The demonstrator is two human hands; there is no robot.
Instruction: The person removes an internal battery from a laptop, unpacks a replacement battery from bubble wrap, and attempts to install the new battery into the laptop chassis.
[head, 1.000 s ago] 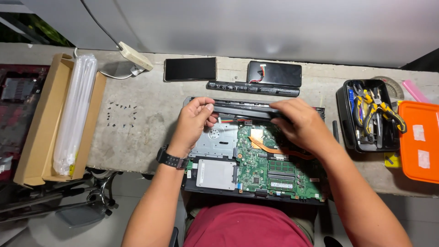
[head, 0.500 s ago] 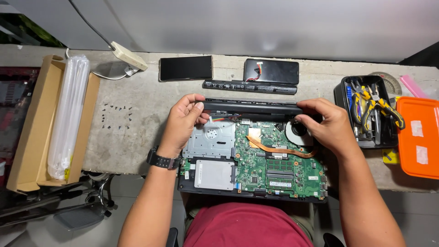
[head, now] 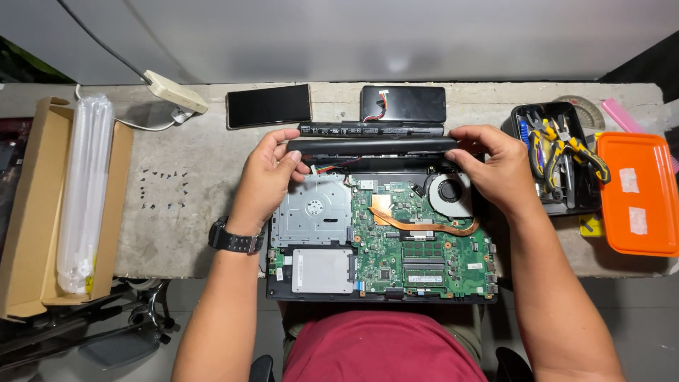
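— What sits at the far left of your table (head: 177,240)?

— A long cardboard box (head: 32,212) with a clear plastic sleeve (head: 83,191) lying in it. Next to it, small black screws (head: 164,191) are scattered on the bare concrete top, and a white power adapter (head: 175,92) lies at the back edge.

— And your hands?

— My left hand (head: 267,177), watch on the wrist, is curled around the left end of a long black battery bar (head: 371,146); thumb on its near side, fingers over the top. My right hand (head: 498,166) grips the right end the same way. The bar lies along the back edge of the opened laptop (head: 382,240), just above the green board and the fan (head: 449,192).

— Further right?

— A black tool tray (head: 559,155) with yellow-handled pliers, then an orange box (head: 636,194).
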